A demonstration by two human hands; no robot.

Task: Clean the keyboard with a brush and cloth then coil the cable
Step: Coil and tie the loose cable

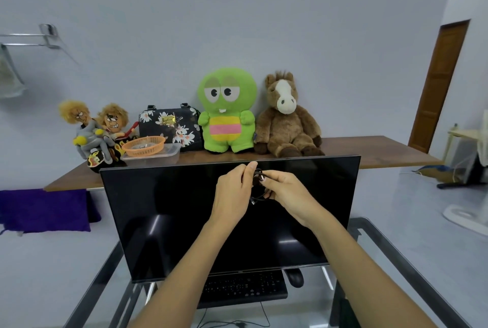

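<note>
Nearest: glass table [412,269], dark-framed. A thin black lead [232,323] trails along its near edge.

On the table: black keyboard [243,289], lying flat under the lower edge of the monitor. Black mouse [295,277], just beside the keyboard's right end.

Monitor [184,222]: wide, black, screen dark, standing behind the keyboard.

Raised in front of the upper screen: left hand [232,193], fingers curled, thumb and forefinger pinching the top of the cable [260,185]. Right hand [286,190], fingers curled round the same cable from the other side. The cable is black, gathered in small loops between the two hands, a short end hanging below; hard to make out against the dark screen.

Behind the monitor: wooden shelf [383,148] along the wall. On it, left to right: two cartoon dolls [97,129] with shaggy yellow hair; orange basket [144,146] set in a clear plastic tub [158,157]; dark floral bag [169,127]; green plush figure [227,111]; brown plush horse [286,119].

Far left: purple cloth [45,209] below the shelf; metal wall rack [39,37] above.

Far right: brown wooden door [438,84].
</note>
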